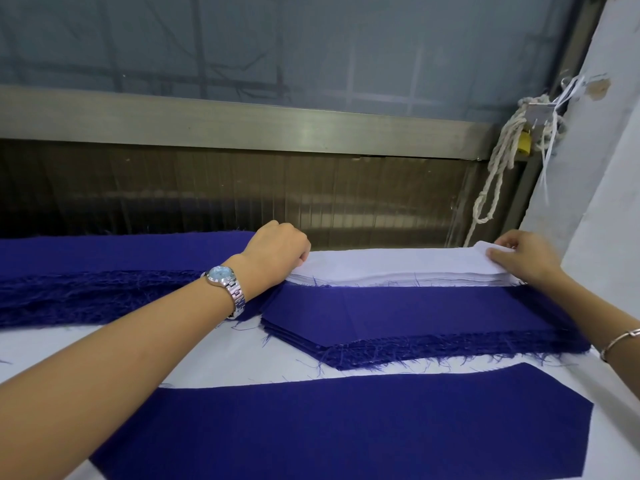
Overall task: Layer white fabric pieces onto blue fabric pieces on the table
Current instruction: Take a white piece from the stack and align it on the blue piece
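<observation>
Stack of white fabric: right hand pinches top corner; left hand curled at opposite end, grip unclear. Separate one ply, lift level, align over blue piece.

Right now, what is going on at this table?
A person has both hands on the stack of white fabric pieces at the far side of the table. The left hand grips its left end, the right hand pinches the top layers at its right end. A stack of blue pieces lies in front, and a single blue piece lies nearest, with no white on it yet.
</observation>
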